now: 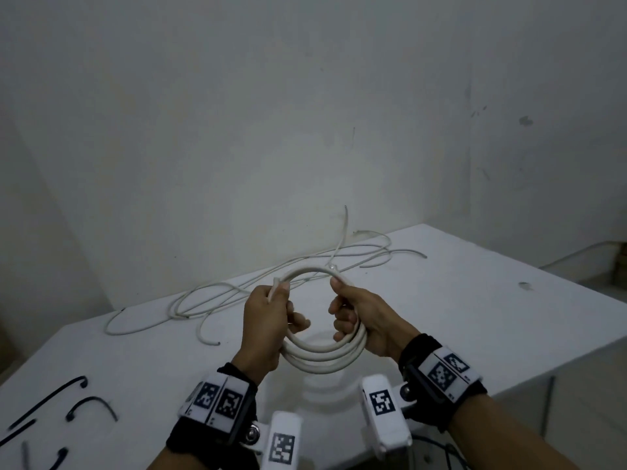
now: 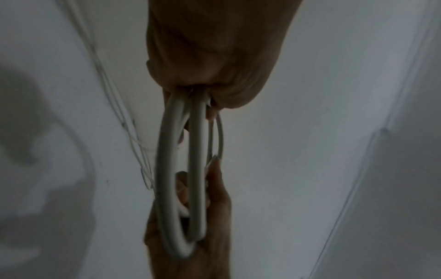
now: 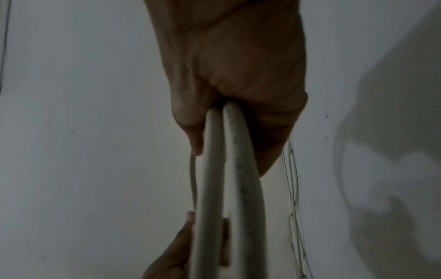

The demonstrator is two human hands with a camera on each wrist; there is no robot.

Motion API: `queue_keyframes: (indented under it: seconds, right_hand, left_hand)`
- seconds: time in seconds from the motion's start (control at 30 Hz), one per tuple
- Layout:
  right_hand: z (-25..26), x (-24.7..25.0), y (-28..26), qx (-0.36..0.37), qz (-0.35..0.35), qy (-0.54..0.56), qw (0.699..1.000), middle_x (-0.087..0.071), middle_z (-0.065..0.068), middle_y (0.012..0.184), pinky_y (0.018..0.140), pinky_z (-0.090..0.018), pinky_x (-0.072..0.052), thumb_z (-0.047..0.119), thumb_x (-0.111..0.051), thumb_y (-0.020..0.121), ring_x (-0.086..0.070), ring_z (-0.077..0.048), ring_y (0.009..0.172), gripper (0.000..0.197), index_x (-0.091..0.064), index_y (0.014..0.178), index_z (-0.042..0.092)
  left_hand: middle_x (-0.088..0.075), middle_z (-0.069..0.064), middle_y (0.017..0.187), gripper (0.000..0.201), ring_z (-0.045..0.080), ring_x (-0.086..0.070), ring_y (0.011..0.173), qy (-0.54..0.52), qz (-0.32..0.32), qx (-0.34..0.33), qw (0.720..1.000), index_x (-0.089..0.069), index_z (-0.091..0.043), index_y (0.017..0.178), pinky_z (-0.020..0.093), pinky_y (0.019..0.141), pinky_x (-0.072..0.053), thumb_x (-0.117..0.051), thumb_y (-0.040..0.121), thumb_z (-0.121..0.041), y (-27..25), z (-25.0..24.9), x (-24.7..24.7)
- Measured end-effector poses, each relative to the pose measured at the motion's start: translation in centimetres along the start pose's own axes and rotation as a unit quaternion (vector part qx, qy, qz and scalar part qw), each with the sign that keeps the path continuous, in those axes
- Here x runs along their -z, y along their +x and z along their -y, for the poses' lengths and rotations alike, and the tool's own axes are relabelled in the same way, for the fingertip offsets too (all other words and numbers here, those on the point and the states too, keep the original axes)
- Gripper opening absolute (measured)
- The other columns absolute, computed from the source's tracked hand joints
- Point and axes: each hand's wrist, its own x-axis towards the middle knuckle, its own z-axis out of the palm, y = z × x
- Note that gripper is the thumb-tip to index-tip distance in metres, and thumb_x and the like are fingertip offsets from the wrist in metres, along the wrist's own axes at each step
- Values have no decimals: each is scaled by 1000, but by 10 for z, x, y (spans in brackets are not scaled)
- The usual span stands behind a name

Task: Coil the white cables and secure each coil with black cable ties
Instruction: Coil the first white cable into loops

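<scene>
A thick white cable coil (image 1: pixel 325 354) of several loops hangs in the air above the white table (image 1: pixel 475 300). My left hand (image 1: pixel 271 320) grips its left side, with the cable's end sticking up past the knuckles. My right hand (image 1: pixel 353 317) grips the coil's right side, thumb on the top arc. The left wrist view shows the coil (image 2: pixel 198 169) edge-on, running from my left hand (image 2: pixel 214 66) to the right hand (image 2: pixel 214 207). In the right wrist view two loops (image 3: pixel 229 169) leave my right hand (image 3: pixel 238 85). Black cable ties (image 1: pixel 91 405) lie at the table's near left.
Thin white cables (image 1: pixel 237 293) sprawl loose across the back of the table, one end curling up against the wall. The table's right edge (image 1: pixel 543 330) drops off to the floor. A grey wall stands close behind.
</scene>
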Motion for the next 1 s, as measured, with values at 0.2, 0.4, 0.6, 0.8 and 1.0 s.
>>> queue_keyframes:
  seconds: [0.2, 0.4, 0.6, 0.8, 1.0]
  right_hand:
    - [-3, -6, -3, 168, -76, -3, 983, -49, -8, 67, 44, -31, -52, 22, -62, 91, -45, -15, 37, 20, -52, 105, 12]
    - [-6, -7, -4, 133, -121, 11, 984, -49, -9, 58, 42, -28, -47, 11, -67, 85, -44, -18, 36, 16, -57, 95, 3]
    - [-5, -6, -2, 50, -84, 64, 993, -45, -1, 48, 49, -29, -54, 18, -67, 86, -45, -13, 39, 17, -53, 82, 8]
    - [-5, -10, -1, 69, -71, 197, 975, -59, -6, 67, 60, -33, -57, 35, -52, 93, -58, -18, 63, 31, -63, 83, 7]
    - [-13, -11, -4, -9, -64, 239, 969, -51, 1, 50, 41, -20, -42, 39, -40, 96, -44, -12, 40, 43, -55, 69, 10]
  left_hand:
    - [-35, -1, 57, 20, 7, -27, 35, -87, 21, 38, 995, -42, -11, 87, 17, 35, -25, -48, 100, -25, 3, -6, -2]
    - [-36, -3, 53, 25, 8, -27, 35, -74, 11, 26, 997, -37, -13, 81, 18, 34, -25, -48, 99, -26, 1, -6, -3]
    - [-35, -6, 50, 24, 7, -25, 35, -89, 11, 37, 995, -40, -12, 83, 17, 34, -23, -50, 99, -27, 0, -2, -4]
    - [-34, -5, 50, 19, 7, -24, 34, -112, 10, 45, 993, -43, -11, 90, 16, 32, -23, -51, 99, -25, 3, -1, 2]
    - [-33, -5, 49, 20, 7, -23, 33, -125, 19, 33, 991, -43, -10, 88, 14, 33, -21, -51, 98, -26, 2, -1, 5]
